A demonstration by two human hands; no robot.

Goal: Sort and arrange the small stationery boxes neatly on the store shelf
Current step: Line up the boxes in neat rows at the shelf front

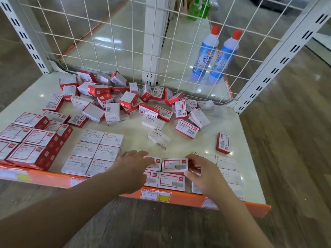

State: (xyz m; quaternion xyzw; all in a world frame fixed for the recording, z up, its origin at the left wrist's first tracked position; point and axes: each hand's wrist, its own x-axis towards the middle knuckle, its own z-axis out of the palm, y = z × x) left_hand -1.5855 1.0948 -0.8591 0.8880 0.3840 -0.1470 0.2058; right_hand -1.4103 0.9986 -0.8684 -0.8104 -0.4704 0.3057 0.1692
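A red-and-white stapler-pin box [174,165] lies flat near the front edge of a pale store shelf [202,145], between two hands. It sits in the back row of a small two-by-two block of matching boxes; the front box [171,181] touches it along its near side. The right hand [202,170] comes in from the lower right with its forearm angled up toward the shelf. Its fingers are curled, the fingertips [189,158] at the box's right end and the thumb at its near right corner, pinching that end. The left hand [133,166] reaches in from the lower left, palm down, fingers loosely spread and fairly straight, their tips resting on the neighbouring box at the left of the same row, just beside the pinched box.

To the left, six grey paper-clip boxes [97,153] lie flat in a tidy grid. Further left stands a stacked block of larger red-and-white boxes [30,144]. To the right of the hands, grey staples boxes [227,169] lie in a column, partly hidden by the right wrist. One red box [223,143] stands on its edge alone near the right side. A jumbled heap of unsorted boxes [125,101] fills the back of the shelf. An orange price strip [161,196] runs along the front edge. Behind a white wire grid [125,42], two blue bottles [215,56] with red caps stand side by side.
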